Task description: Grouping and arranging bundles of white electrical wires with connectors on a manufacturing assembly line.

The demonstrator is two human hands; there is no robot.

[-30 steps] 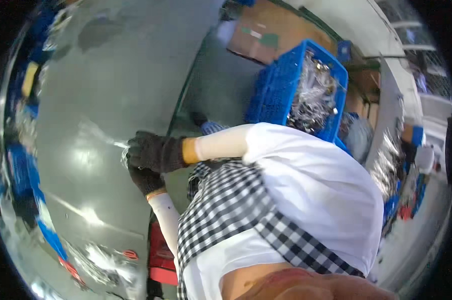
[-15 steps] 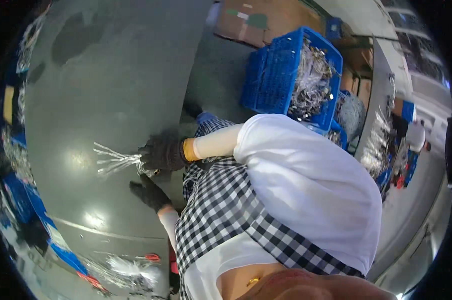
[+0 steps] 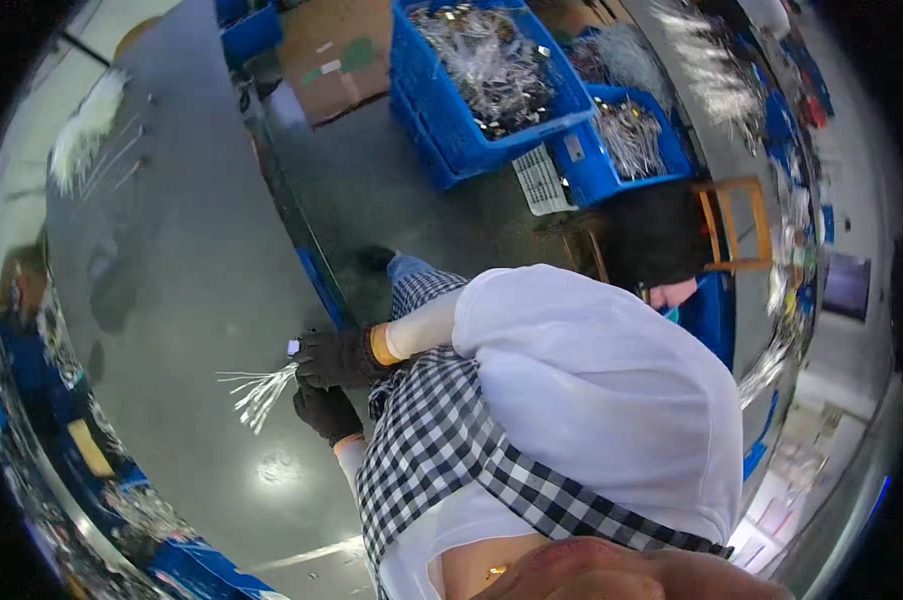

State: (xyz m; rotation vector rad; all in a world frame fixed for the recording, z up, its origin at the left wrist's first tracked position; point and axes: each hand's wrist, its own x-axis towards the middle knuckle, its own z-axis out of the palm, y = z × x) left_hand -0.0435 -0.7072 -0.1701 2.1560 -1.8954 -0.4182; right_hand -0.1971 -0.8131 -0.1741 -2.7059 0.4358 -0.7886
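Observation:
My right hand (image 3: 336, 360), in a dark knitted glove with an orange cuff, is closed around a bundle of thin silvery-white strands (image 3: 263, 392). The loose strands fan out to the left over the grey table (image 3: 191, 300). A small pale block (image 3: 293, 347) shows at the edge of the right hand's fingers; whether it belongs to the bundle I cannot tell. Just below, my left hand (image 3: 329, 413), in the same kind of dark glove, is curled with its fingertips at the base of the strands. Its fingers are partly hidden there.
Another pile of white strands (image 3: 89, 130) lies at the table's far left. Beyond the table stand a blue crate (image 3: 421, 130) full of shiny parts, a smaller blue bin (image 3: 596, 185) and a cardboard box (image 3: 336, 60). A wooden chair (image 3: 736, 265) is at the right.
My view has turned, bringing the crates and the wooden chair further into sight. My left hand, earlier stretched out beside the bundle, is now curled against it. My right hand still holds the strands.

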